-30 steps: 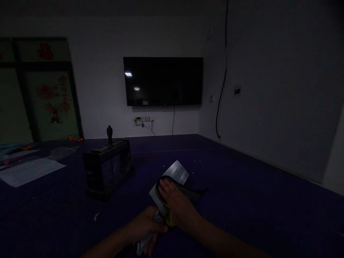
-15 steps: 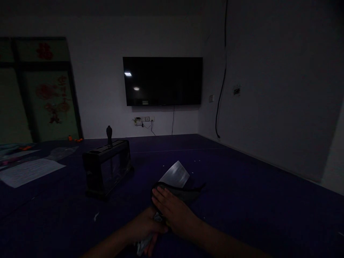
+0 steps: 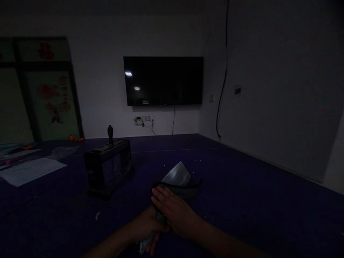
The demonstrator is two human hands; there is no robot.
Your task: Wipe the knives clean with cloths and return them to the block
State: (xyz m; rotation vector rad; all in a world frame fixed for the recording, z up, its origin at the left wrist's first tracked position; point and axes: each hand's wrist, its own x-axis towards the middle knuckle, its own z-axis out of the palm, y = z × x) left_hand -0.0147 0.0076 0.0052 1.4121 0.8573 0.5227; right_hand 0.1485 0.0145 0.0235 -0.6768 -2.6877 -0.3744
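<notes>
Holding crumpled pale wrapping (image 3: 145, 244) on the near side of the metal blade (image 3: 177, 174): left hand (image 3: 149, 224), closed. Right hand (image 3: 170, 208) open, flat on dark cloth (image 3: 188, 192) across the blade, whose exposed part lies on both hands' far side. Purple surface (image 3: 255, 208), dim room; black case (image 3: 94, 172) left, television (image 3: 163, 80) on far wall (image 3: 102, 89). Surface stretches to right wall (image 3: 282, 107).

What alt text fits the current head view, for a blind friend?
A person's right hand presses on a dark cloth partly covering a broad metal blade, while the left hand grips pale, crumpled material. In the dim room, a black box stands leftward on a purple surface; a television hangs beyond.
</notes>
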